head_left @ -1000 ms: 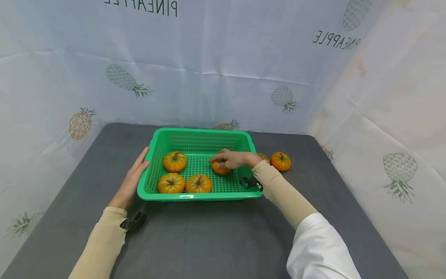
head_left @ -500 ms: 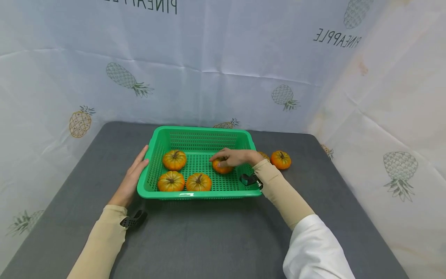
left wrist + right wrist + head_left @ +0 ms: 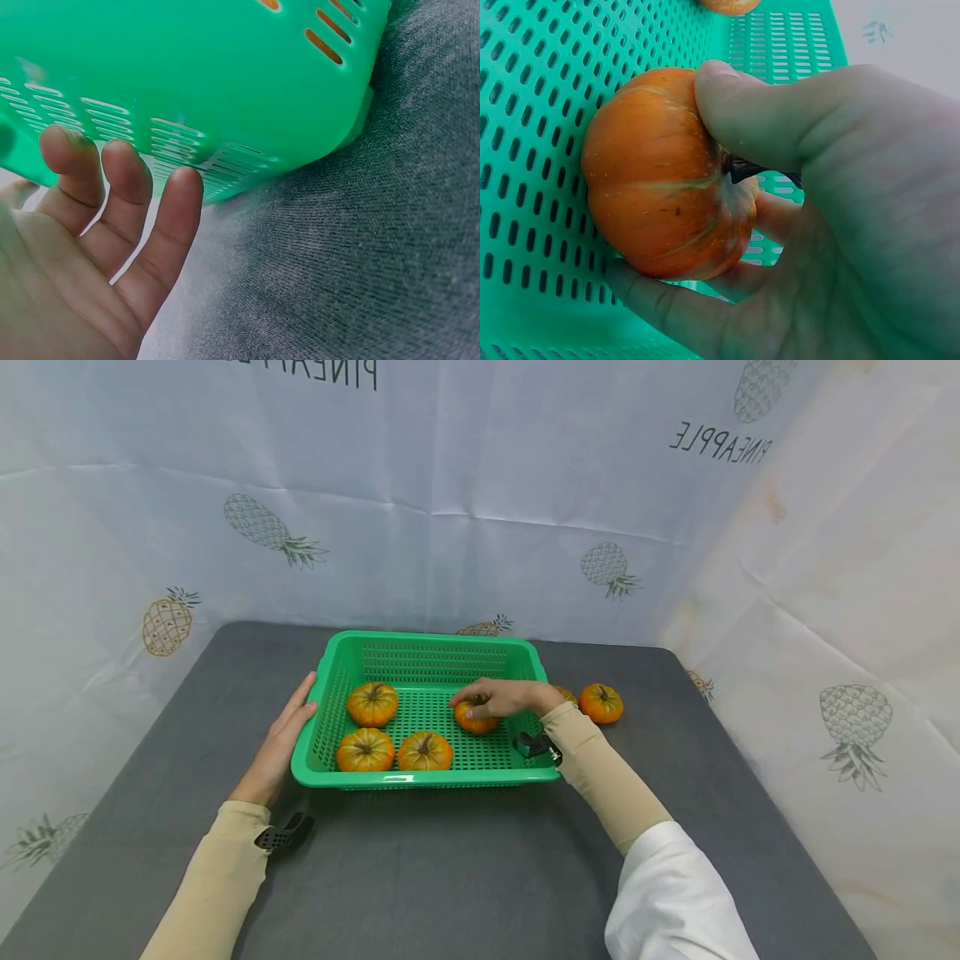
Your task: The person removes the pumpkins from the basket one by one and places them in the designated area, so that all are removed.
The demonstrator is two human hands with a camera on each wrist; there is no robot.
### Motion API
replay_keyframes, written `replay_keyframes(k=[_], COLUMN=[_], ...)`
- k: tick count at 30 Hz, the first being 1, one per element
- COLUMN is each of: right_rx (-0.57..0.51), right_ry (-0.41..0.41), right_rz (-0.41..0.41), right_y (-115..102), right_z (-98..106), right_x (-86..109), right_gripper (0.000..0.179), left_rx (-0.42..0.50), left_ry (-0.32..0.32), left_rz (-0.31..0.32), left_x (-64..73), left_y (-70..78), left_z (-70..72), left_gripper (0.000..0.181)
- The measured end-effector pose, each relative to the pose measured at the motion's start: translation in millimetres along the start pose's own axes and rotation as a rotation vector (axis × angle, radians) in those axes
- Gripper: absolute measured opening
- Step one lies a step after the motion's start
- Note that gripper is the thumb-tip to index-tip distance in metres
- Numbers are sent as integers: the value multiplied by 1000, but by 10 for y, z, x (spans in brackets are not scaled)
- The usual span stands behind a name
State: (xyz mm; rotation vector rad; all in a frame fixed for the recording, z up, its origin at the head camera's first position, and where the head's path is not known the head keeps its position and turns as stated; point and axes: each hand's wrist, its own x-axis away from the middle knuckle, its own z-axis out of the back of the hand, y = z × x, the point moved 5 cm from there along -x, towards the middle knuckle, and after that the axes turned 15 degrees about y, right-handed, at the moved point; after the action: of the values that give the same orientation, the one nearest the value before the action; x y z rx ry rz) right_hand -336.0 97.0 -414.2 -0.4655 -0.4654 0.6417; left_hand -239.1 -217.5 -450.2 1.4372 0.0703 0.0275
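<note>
A green plastic basket [image 3: 435, 778] with slotted walls stands on the table. Inside it, my right hand [image 3: 506, 697] grips a small orange pumpkin [image 3: 656, 180]. The right wrist view has the thumb on its top beside the dark stem and the fingers round its far side and underneath, close to the basket floor. Three more pumpkins sit in the basket: one at the back left [image 3: 372, 704], one at the front left [image 3: 365, 750] and one at the front middle [image 3: 425, 751]. My left hand [image 3: 276, 747] rests against the basket's left outer wall, its fingers [image 3: 176, 225] slightly bent.
To the right of the basket, a pumpkin [image 3: 601, 703] lies on the dark grey table [image 3: 450, 868]. Another pumpkin [image 3: 564, 693] beside it is partly hidden by my right wrist. A pineapple-print cloth [image 3: 465, 468] hangs behind the table and along its sides.
Almost nothing moves. My right hand stays on the same pumpkin and the left hand stays at the basket's side; the whole view shifts slightly.
</note>
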Motion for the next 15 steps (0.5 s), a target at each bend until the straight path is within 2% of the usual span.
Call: replay_keyframes(k=[15], right_rx=[-52], right_ry=[2], right_rz=[-39], right_y=[36], right_z=[-8], right_x=[5], right_gripper=[52], left_rx=[14], left_ry=[7], left_rz=[1], left_x=[-31], left_y=[-33], left_z=[-30], left_gripper=[60])
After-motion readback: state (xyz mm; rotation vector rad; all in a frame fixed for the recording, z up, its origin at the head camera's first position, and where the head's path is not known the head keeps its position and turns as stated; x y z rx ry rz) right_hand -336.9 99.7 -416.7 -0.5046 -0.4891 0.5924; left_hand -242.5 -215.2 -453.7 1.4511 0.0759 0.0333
